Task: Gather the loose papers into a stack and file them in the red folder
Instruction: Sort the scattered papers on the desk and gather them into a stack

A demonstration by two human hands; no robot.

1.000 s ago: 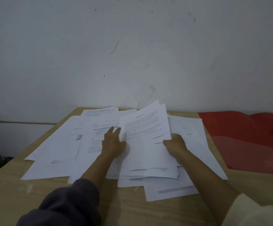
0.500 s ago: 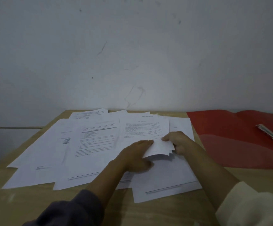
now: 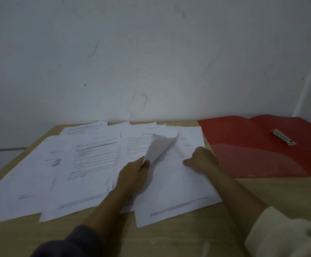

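Several white printed papers (image 3: 87, 164) lie spread and overlapping across the wooden table (image 3: 169, 240). My left hand (image 3: 132, 175) pinches the corner of one curled sheet (image 3: 160, 145), which is folded up and over toward the left. My right hand (image 3: 201, 160) rests with fingers curled on the flat sheet (image 3: 173, 188) below it, pressing it down. The red folder (image 3: 247, 145) lies open on the table to the right of the papers, just beyond my right hand, with a white metal fastener strip (image 3: 283, 137) on it.
A plain white wall (image 3: 151, 62) rises directly behind the table's far edge. The table's left edge runs diagonally past the papers. Bare wood shows along the near edge between my two sleeves.
My left hand has lifted one sheet's corner and curled it back toward the left. My right hand has let go of the sheets and now presses on the page beneath.
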